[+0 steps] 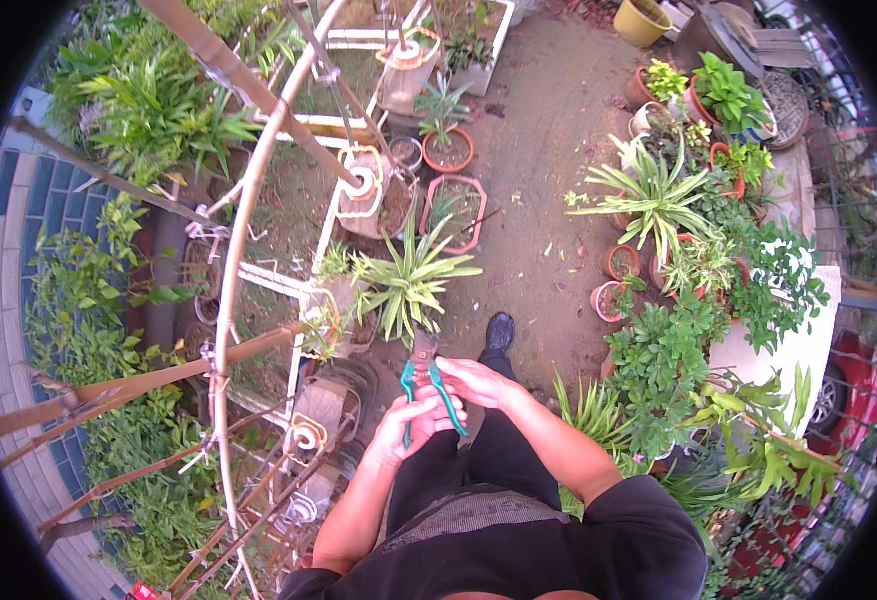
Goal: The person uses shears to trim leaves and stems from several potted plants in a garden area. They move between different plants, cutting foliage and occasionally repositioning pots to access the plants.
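Observation:
A pair of pruning shears (pixel 425 375) with green handles is held before my body, blades pointing away from me and handles spread. My left hand (pixel 416 420) lies beneath the handles, its fingers around them. My right hand (pixel 472 381) touches the shears near the pivot from the right. Just beyond the blades, a striped spider-like plant (pixel 412 281) spreads its long leaves. A terracotta pot with a small plant (pixel 447 150) and a pink-rimmed octagonal planter (pixel 453 214) stand farther off.
Bamboo poles (pixel 258 97) and a curved bamboo rail (pixel 230 300) rise on the left, with water-jug weights (pixel 307 435) along white frames. Potted plants (pixel 652 187) line the right side. A dirt path (pixel 536 150) runs between. My shoe (pixel 500 332) stands on it.

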Demonstrator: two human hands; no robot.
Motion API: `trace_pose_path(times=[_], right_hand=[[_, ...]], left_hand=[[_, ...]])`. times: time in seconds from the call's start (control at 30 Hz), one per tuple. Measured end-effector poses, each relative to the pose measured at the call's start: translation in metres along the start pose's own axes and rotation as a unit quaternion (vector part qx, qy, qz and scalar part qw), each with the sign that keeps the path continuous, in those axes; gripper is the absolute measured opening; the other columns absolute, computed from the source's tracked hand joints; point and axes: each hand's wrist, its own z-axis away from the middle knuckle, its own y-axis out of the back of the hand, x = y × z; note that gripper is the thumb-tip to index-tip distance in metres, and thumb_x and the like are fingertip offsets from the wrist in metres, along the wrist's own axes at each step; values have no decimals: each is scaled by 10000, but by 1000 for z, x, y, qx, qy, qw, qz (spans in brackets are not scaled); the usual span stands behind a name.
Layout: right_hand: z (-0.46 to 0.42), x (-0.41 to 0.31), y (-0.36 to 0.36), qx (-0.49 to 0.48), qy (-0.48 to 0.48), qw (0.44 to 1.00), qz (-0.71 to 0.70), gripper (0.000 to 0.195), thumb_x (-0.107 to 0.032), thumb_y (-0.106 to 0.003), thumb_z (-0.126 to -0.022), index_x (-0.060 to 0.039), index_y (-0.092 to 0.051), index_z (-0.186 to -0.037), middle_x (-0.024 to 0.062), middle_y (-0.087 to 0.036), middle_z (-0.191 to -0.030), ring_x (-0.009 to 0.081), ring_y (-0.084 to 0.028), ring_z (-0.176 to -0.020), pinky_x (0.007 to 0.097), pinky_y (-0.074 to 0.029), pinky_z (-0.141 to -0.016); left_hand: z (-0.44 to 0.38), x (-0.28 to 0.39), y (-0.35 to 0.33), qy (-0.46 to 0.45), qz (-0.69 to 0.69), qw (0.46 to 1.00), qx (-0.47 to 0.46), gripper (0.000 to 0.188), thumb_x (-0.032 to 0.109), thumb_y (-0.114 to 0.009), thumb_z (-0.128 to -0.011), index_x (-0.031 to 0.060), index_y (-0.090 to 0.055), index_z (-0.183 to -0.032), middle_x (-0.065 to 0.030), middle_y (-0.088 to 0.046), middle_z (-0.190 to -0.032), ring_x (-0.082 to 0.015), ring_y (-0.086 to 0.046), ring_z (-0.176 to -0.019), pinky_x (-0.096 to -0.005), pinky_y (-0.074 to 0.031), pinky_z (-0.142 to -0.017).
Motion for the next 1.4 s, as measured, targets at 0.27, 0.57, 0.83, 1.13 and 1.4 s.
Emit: trace_pose_path(times=[0.27, 0.57, 0.83, 1.13, 1.4], right_hand=[[43, -38, -39, 33, 88, 989, 112, 430, -347, -531, -943, 12, -557, -1178, 108, -597, -1155, 201, -575, -1047, 341, -459, -907], [74, -71, 43, 220, 308, 921, -95, 230, -249, -573, -925, -39, -604, -1014, 84, -667, -928, 179, -650, -863, 304, -521, -774], [82, -85, 69, 84, 187, 977, -62, 400, -261, -487, -968, 1, -489, -1270, 130, -597, -1180, 203, -579, -1090, 335, -465, -929], [146, -161, 131, -116, 181, 956, -199, 361, -375, -498, -940, -30, -439, -1026, 170, -575, -1057, 294, -605, -799, 408, -505, -715], [199, -251, 124, -123, 234, 957, -122, 789, -411, -647, -832, 6, -290, -1399, 241, -468, -1310, 342, -487, -1201, 466, -348, -1038]], left_hand=[[13, 14, -42, 59, -105, 991, -55, 404, 153, -571, -878, -56, -487, -1213, -195, -606, -1110, -327, -608, -1035, -454, -472, -921], [-14, 26, -70, 55, -184, 980, 53, 125, 102, -606, -854, -4, -570, -908, -81, -566, -674, -194, -557, -569, -360, -471, -577], [-104, 16, -104, 89, -135, 984, 74, 167, 135, -583, -861, -2, -565, -953, -112, -600, -726, -227, -587, -622, -409, -460, -625], [-231, -35, -201, 163, -26, 986, -30, 337, 231, -559, -862, -24, -534, -1081, -170, -618, -817, -300, -624, -701, -428, -500, -686], [-274, -43, -269, 199, 39, 971, -123, 432, 266, -558, -846, -70, -505, -1111, -230, -617, -868, -379, -634, -729, -464, -525, -683]])
